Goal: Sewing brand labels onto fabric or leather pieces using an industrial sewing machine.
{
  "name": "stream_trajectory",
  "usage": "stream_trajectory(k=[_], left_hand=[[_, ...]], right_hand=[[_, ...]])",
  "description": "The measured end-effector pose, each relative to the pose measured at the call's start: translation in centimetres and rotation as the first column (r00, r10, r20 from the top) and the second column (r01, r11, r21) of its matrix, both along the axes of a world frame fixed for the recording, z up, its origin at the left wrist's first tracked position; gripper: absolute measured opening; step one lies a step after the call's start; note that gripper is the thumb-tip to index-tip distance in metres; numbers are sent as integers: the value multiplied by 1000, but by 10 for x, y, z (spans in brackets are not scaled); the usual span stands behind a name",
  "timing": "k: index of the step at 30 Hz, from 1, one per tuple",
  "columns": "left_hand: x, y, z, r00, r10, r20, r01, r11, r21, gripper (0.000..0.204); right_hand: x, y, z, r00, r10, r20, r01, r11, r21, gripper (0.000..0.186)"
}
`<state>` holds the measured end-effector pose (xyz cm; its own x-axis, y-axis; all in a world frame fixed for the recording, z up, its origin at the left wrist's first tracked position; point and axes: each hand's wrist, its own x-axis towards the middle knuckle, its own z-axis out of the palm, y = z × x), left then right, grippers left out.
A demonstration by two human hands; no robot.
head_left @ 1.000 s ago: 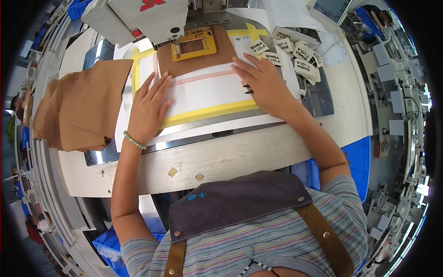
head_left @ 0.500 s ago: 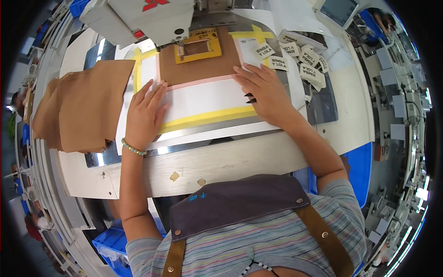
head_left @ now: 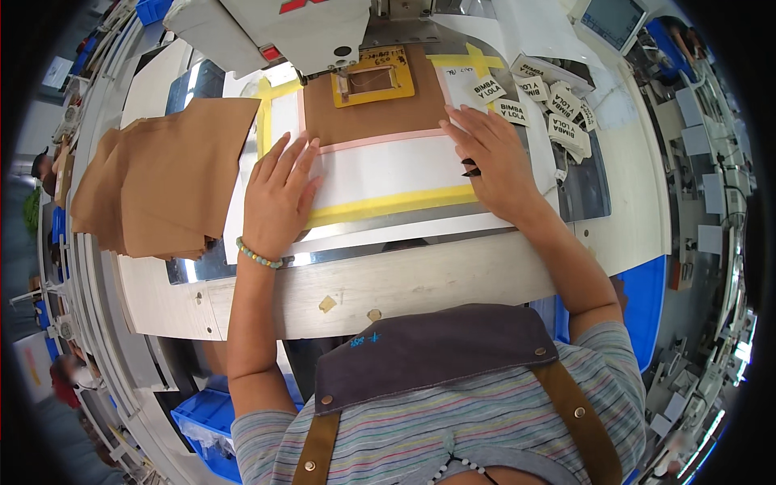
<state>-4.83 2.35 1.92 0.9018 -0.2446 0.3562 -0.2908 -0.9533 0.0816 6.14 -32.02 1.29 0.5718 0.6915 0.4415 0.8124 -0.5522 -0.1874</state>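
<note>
A brown fabric-like panel (head_left: pixel 372 117) lies under the sewing machine head (head_left: pixel 303 36), with a yellow frame (head_left: pixel 404 85) pressed on top. Pink strips edge the panel on a white sheet (head_left: pixel 388 174) bordered by yellow tape. My left hand (head_left: pixel 279 194) rests flat, fingers spread, with fingertips by the panel's near left corner. At the near right corner, the fingertips of my right hand (head_left: pixel 497 162) touch the edge. Black pointed tips, apparently thread snips (head_left: pixel 471 168), stick out from under the right palm; their handles are hidden.
Stacked brown panels (head_left: pixel 170 178) lie to the left. Cream printed labels (head_left: pixel 568 133) are piled at the right, in front of a white box (head_left: pixel 554 73). A screen (head_left: pixel 612 23) stands far right. Blue bins (head_left: pixel 644 315) sit below the table.
The whole scene has shifted rightward in view. Both hands keep their places at the panel's near corners. The black tips under the right palm look closer together.
</note>
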Motion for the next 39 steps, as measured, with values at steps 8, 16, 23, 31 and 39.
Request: stream_trajectory(k=[8,16,23,31,39], left_hand=[[1,-4,6,998,-19,-52,20,1000,21,60],[2,-4,5,995,-93,-31,90,991,-98,58],[3,-1,1,995,-54,-82,45,992,-114,59],[3,-3,2,994,-65,-84,55,992,-117,58],[3,-4,4,995,-56,-77,42,985,-167,52]], right_hand=[[-1,0,-2,999,44,-5,-44,998,-52,55],[-2,-2,0,999,-36,16,36,999,14,51],[-2,-2,-5,999,-7,38,8,999,-40,47],[-3,-1,-2,997,1,77,3,998,-57,49],[-5,-3,-7,1000,2,-15,-3,997,-80,57]])
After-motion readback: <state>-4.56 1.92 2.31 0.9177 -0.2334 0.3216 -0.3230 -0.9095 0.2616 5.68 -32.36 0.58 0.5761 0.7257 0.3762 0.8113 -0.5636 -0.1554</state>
